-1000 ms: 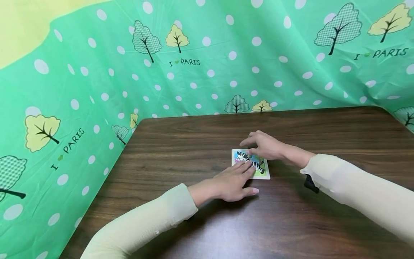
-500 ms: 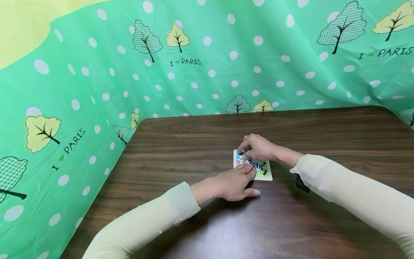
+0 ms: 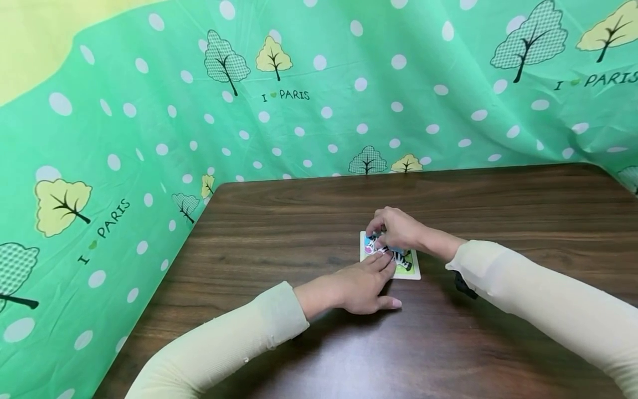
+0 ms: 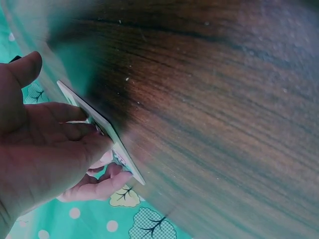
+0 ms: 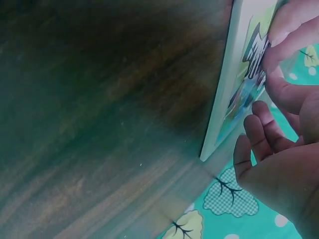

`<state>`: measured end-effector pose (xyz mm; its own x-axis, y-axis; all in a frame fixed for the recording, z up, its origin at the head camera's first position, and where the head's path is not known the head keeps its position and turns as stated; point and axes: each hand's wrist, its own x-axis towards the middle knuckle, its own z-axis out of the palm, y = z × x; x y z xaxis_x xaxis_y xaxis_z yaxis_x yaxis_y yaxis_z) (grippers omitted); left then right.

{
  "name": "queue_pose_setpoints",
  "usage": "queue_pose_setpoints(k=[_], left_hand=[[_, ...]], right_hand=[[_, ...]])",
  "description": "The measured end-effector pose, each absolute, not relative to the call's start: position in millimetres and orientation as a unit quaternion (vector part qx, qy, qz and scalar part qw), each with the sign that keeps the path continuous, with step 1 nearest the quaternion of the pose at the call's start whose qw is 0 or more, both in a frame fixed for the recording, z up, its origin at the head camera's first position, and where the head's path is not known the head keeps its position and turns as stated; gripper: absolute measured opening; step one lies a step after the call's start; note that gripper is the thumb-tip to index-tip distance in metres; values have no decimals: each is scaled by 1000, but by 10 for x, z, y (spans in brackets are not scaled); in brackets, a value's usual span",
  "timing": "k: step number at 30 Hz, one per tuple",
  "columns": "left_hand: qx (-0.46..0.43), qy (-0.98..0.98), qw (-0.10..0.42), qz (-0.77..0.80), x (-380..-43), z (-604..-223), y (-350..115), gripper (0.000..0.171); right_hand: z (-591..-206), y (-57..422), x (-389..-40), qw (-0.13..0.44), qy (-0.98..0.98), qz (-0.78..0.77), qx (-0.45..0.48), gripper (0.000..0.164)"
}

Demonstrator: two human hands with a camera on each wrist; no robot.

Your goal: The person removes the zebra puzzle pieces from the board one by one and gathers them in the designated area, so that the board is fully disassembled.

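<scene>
A small white-bordered zebra puzzle (image 3: 415, 271) lies flat on the dark wooden table. My left hand (image 3: 361, 285) rests on its near left part, fingers stretched over the zebra and thumb spread out on the bare wood. Coming from the right, my right hand (image 3: 399, 228) bends its thumb and index finger onto the upper part of the picture, around the zebra's head, in a pinch. The right wrist view shows the other right fingers (image 5: 246, 132) loosely curled beside the puzzle's frame (image 5: 219, 109). Both hands cover much of the picture.
The brown table (image 3: 279, 233) reaches back to a green curtain (image 3: 299, 55) with white dots and printed trees. The curtain also hangs along the left side. A dark band (image 3: 464, 285) sits under the right wrist.
My right hand has come down from over the puzzle's upper edge, and its thumb and index finger have closed in on the picture. The left hand stays nearly in place.
</scene>
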<state>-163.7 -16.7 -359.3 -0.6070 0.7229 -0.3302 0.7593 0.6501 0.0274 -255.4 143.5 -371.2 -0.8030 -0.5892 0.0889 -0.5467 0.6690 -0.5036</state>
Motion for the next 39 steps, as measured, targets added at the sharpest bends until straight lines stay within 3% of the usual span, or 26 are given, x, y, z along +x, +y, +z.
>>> queue_pose_setpoints(k=[13, 39], left_hand=[[413, 894, 162, -58, -1629, -3606, -177, 82], [417, 892, 162, -58, -1647, -3601, -168, 82]], right_hand=[[-3731, 1429, -2549, 21, 914, -230, -334, 27], [-3689, 1283, -2448, 12, 945, -222, -240, 18]])
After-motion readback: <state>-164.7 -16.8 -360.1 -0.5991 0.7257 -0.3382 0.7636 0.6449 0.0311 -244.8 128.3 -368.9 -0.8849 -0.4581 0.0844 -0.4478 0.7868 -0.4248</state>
